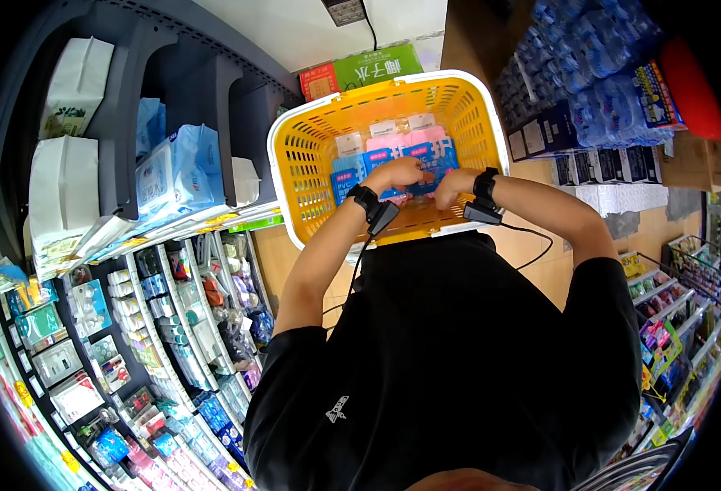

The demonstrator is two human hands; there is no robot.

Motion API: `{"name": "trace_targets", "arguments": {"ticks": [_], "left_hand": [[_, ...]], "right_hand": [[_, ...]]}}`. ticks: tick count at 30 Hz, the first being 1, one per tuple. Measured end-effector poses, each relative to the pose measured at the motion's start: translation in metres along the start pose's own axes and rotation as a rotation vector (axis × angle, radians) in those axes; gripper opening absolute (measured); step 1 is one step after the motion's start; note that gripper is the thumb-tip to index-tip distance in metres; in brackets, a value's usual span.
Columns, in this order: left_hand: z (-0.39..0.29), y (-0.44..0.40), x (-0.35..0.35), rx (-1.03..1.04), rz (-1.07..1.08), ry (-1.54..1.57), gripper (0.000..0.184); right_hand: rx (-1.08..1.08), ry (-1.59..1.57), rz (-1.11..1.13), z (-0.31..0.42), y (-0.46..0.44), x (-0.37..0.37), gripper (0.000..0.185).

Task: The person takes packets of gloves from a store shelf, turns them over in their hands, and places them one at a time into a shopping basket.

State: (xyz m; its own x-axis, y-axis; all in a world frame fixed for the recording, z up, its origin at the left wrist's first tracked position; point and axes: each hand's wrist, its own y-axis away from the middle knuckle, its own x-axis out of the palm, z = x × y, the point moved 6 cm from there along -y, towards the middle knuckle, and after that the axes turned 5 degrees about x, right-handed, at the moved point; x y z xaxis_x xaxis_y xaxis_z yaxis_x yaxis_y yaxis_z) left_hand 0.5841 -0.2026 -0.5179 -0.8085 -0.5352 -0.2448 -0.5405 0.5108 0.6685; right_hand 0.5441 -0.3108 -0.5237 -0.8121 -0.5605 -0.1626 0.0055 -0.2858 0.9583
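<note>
Overlapping the blue-and-pink packets (380, 157), the left hand (397, 173) and right hand (454, 188) have curled fingers; whether either clamps anything I cannot tell. The packets lie side by side between the yellow basket's (344, 103) left and right edges, probably front-up so they sit flat and readable.
</note>
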Motion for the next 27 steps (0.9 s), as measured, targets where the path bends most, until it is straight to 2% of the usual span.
{"name": "trace_targets", "arguments": {"ticks": [2, 4, 7, 9, 10, 11, 12, 14, 16, 22, 24, 27], "left_hand": [[-0.001, 0.005, -0.007, -0.003, -0.026, -0.010, 0.076], [-0.004, 0.010, -0.020, -0.005, -0.055, -0.020, 0.074], [-0.013, 0.035, -0.039, -0.052, 0.054, -0.094, 0.077], [-0.017, 0.058, -0.058, 0.086, -0.164, 0.160, 0.069], [-0.013, 0.068, -0.061, 0.084, -0.168, 0.164, 0.069], [-0.014, 0.079, -0.070, 0.161, -0.285, 0.137, 0.067], [-0.020, 0.095, -0.077, 0.240, -0.405, 0.110, 0.065], [-0.034, 0.134, -0.076, 0.283, -0.455, 0.191, 0.063], [-0.034, 0.162, -0.070, 0.390, -0.536, 0.301, 0.058], [-0.064, 0.252, -0.038, 0.460, -0.730, 0.526, 0.041], [-0.062, 0.272, -0.030, 0.562, -0.823, 0.575, 0.037], [-0.060, 0.296, -0.018, 0.586, -0.866, 0.611, 0.035]], "right_hand": [[0.096, -0.065, 0.001, -0.004, 0.002, 0.000, 0.061], [0.096, -0.043, -0.021, -0.009, -0.008, 0.000, 0.058], [0.079, 0.008, -0.062, -0.010, -0.009, -0.015, 0.050], [0.062, 0.041, -0.078, -0.001, 0.015, -0.027, 0.046], [0.023, -0.080, -0.123, 0.010, 0.050, -0.037, 0.043], [-0.016, -0.200, -0.167, 0.018, 0.071, -0.042, 0.041], [-0.015, -0.191, -0.165, 0.020, 0.075, -0.036, 0.041], [-0.155, -0.289, -0.635, 0.024, 0.097, -0.047, 0.049], [-0.317, -0.311, -0.777, 0.039, 0.133, -0.043, 0.045], [-0.668, -0.691, -0.848, 0.081, 0.224, -0.024, 0.036], [-0.724, -0.744, -0.874, 0.092, 0.238, -0.020, 0.033], [-0.761, -0.870, -0.952, 0.102, 0.246, -0.019, 0.031]]}}
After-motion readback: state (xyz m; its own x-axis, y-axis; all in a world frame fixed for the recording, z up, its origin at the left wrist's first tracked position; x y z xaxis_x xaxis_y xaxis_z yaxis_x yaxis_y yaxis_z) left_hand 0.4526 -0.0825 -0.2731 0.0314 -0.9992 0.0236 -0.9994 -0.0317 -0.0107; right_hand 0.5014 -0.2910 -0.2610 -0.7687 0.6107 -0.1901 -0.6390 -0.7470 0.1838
